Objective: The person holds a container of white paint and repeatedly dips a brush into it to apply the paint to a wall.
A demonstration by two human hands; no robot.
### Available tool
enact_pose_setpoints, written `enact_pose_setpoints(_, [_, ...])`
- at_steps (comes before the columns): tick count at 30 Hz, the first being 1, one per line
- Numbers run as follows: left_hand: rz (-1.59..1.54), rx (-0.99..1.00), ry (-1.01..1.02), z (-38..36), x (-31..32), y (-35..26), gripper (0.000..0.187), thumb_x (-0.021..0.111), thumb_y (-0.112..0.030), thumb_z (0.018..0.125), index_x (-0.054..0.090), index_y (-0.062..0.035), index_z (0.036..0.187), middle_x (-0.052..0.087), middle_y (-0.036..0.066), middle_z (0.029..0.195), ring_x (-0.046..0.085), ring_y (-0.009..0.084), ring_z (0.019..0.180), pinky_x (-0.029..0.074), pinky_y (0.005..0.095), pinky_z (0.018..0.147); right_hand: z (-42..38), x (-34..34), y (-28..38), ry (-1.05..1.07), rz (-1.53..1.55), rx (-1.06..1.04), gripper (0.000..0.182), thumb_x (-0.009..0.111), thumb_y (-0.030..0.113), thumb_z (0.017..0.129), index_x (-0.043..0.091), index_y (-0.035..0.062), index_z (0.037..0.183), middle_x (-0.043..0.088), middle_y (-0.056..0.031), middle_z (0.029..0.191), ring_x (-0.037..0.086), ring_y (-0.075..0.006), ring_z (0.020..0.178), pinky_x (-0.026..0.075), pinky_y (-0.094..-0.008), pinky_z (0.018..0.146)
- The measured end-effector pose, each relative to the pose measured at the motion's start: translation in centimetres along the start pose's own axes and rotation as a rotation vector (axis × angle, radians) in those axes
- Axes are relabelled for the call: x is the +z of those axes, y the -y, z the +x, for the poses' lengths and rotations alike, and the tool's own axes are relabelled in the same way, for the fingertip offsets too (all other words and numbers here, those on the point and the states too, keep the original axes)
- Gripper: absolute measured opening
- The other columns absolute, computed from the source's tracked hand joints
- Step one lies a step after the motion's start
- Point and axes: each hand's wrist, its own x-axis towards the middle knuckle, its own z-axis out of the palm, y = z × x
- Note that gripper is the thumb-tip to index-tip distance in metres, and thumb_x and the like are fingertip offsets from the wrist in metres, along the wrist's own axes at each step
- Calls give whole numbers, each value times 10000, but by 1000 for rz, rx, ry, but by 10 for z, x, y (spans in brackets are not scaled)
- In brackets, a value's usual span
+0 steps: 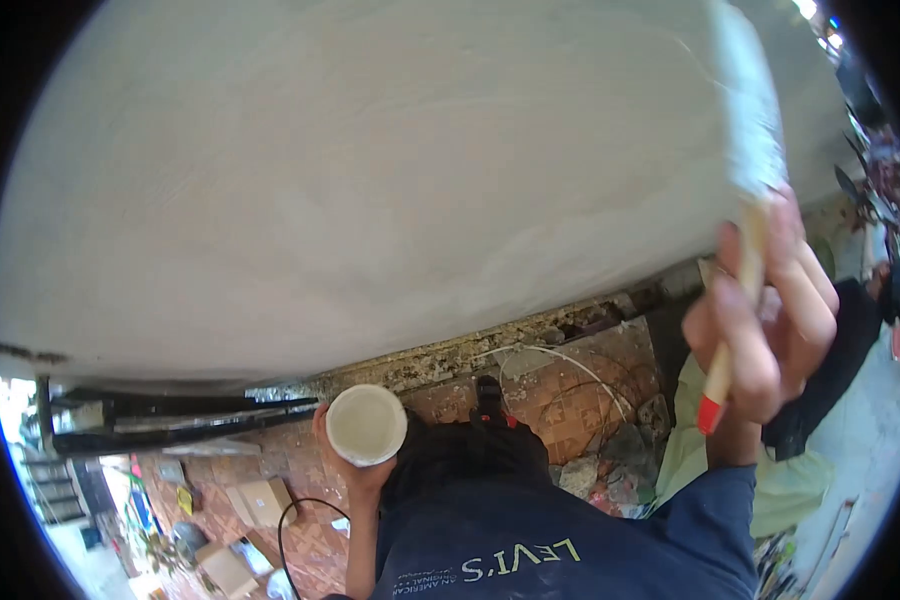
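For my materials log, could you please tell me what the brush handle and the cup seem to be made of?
Brush handle: apparently pale bare wood with a glossy red-painted tip, gripped by the right hand. Cup: probably white plastic, judging by its smooth, thin rim; held by the left hand.

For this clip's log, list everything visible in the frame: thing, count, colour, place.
wall: one, whitish-grey, fills the upper frame
brush: one, pale bristles against the wall, wooden handle with a red tip, at right
cup: one, white, holding whitish liquid, lower centre
floor tiles: many, reddish-brown patterned, below the wall
cardboard boxes: about three, tan, lower left on the floor
cable: one, black, on the floor at lower left
rubble: a pile, grey, on the tiles right of centre
plants: a few, dark, far right edge
shirt: one, navy with pale lettering, bottom centre
left hand: one, grip around the cup from below
right hand: one, grip closed on the brush handle
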Motion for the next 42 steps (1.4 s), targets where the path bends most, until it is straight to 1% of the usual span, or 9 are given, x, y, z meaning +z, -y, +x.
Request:
enact_pose_setpoints(5, [-215, 75, 15, -1, 10, -25, 871, 860, -355, 574, 451, -34, 1273, 501, 135, 1270, 472, 289, 1211, 370, 447, 1012, -86, 58, 30, 384, -26, -72, 146, 615, -67, 763, 551, 29, 674, 631, -194, 1163, 616, -330, 1089, 565, -353, 790])
enact_pose_setpoints(9, [-2, 356, -80, 11, 13, -41, 839, 857, -409, 580, 508, -36, 1246, 567, 135, 1186, 458, 330, 1218, 404, 449, 980, -139, 68, 68, 1009, 606, 222, 150, 637, -17, 767, 607, 73, 884, 605, -197, 1192, 617, -345, 1045, 520, -413, 854])
enact_pose_setpoints(11, [-62, 263, -169, 12, 18, -50, 691, 837, -332, 585, 577, -44, 1156, 620, 123, 1082, 545, 307, 1065, 354, 488, 1012, -185, 93, 63, 1077, 543, -54, 227, 623, 29, 805, 629, 76, 1026, 610, -182, 1168, 604, -355, 1024, 475, -448, 907])
enact_pose_setpoints(13, [-65, 240, -221, 9, 20, -54, 610, 827, -250, 581, 601, -44, 1109, 640, 109, 1024, 632, 273, 920, 312, 508, 1041, -167, 97, 27, 960, 489, 476, 227, 548, 106, 920, 612, 6, 1113, 612, -163, 1075, 611, -344, 920, 485, -398, 790])
enact_pose_setpoints(14, [-39, 245, -233, 4, 22, -52, 620, 829, -253, 578, 597, -41, 1113, 632, 110, 1037, 630, 277, 924, 309, 508, 1042, -115, 75, 11, 646, 281, 145, 237, 501, 124, 966, 621, 2, 1130, 623, -162, 1016, 615, -305, 905, 491, -374, 777])
enact_pose_setpoints(15, [-5, 236, -263, 0, 20, -52, 620, 829, -253, 578, 597, -41, 1113, 632, 110, 1037, 630, 277, 924, 309, 508, 1042, -84, 55, -20, 632, 468, 390, 242, 468, 92, 974, 617, -13, 1134, 631, -168, 1013, 614, -280, 911, 491, -358, 774])
enact_pose_setpoints(21, [58, 154, -324, -18, 19, -44, 665, 820, -203, 563, 565, -55, 1159, 603, 108, 1081, 589, 258, 1031, 289, 503, 1050, 8, 41, 26, -158, 376, -15, 149, 680, 109, 868, 654, 82, 723, 684, -176, 927, 669, -335, 890, 533, -472, 756])
enact_pose_setpoints(37, [132, 140, -448, -3, -63, -8, 646, 838, -209, 546, 593, -66, 1127, 631, 97, 999, 613, 260, 959, 320, 488, 1036, -10, 84, 146, 353, 1029, 200, 70, 645, 11, 873, 618, 9, 937, 682, -164, 981, 654, -333, 830, 534, -540, 830])
enact_pose_setpoints(42, [-100, -55, -468, 7, -73, 8, 594, 864, -255, 535, 644, -47, 1046, 623, 111, 1060, 501, 307, 1129, 355, 446, 1002, 27, 82, 186, 236, 997, 525, 127, 586, -112, 683, 611, 6, 721, 686, -148, 832, 643, -307, 849, 494, -382, 761])
